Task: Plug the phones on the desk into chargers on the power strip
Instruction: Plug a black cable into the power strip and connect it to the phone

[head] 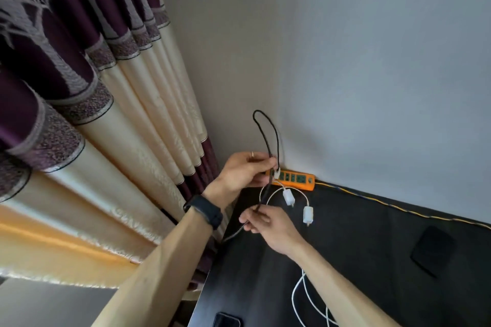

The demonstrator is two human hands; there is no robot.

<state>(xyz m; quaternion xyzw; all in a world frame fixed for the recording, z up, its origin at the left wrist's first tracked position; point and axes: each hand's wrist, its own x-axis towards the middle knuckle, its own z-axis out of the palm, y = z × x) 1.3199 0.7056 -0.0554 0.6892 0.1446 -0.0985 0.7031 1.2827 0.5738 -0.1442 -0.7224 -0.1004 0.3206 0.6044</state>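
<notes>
Head view: my left hand (pixel 245 170) is up near the wall, fingers pressed together around a black cable (pixel 265 138), pinching it just at the left end of the orange power strip (pixel 295 180). The black cable makes a tall loop above this hand, going up toward 12 o'clock along the wall (pixel 345 61). On the left wrist I wear a black band (pixel 204 211), and there is a ring (pixel 252 154) on one finger.

My right hand (pixel 271 228) is lower, at approx. 6 o'clock from the left hand, and its thumb and forefinger pinch the same black cable where it comes down; the other fingers are curled loosely. Below this hand the cable runs off toward 7 o'clock, over the desk edge.

The power strip lies at the back of the dark desk (pixel 358 247), against the wall, w/ green sockets. Two white chargers (pixel 288 197) hang on white cables just at 5 o'clock from the strip's left end; they look not plugged in, prongs free. One more white cable (pixel 300 297) loops on the desk near my right forearm.

One dark phone (pixel 431 249) lies flat on the desk at 3 o'clock from my right hand, well apart. Another phone (pixel 227 321) shows only partly at the bottom edge, 6 o'clock. The curtain (pixel 93 87) fills the left side.
</notes>
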